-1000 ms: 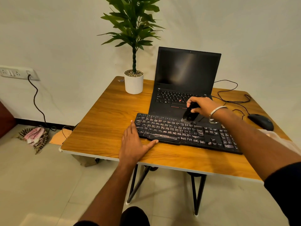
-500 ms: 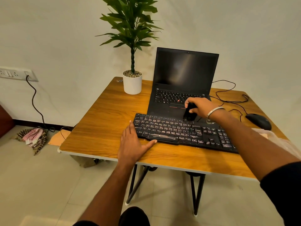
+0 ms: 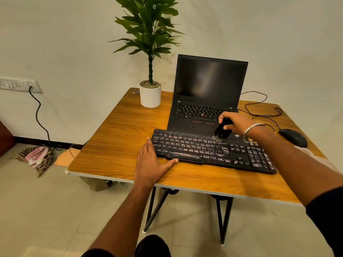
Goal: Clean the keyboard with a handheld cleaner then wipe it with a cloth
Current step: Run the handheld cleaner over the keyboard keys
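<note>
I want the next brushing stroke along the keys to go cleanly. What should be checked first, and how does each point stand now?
1. Right hand grips the small black handheld cleaner: ok.
2. Cleaner's brush tip on the top rows of the black external keyboard: ok.
3. Left hand rests flat at the keyboard's left end, steadying it: ok.
4. Open black laptop stands close behind the stroke path: not ok, mind the knuckles.
5. Black mouse and its cable lie apart from the keyboard: ok.
6. Wiping cloth within reach on the wooden table: cannot tell.
</note>
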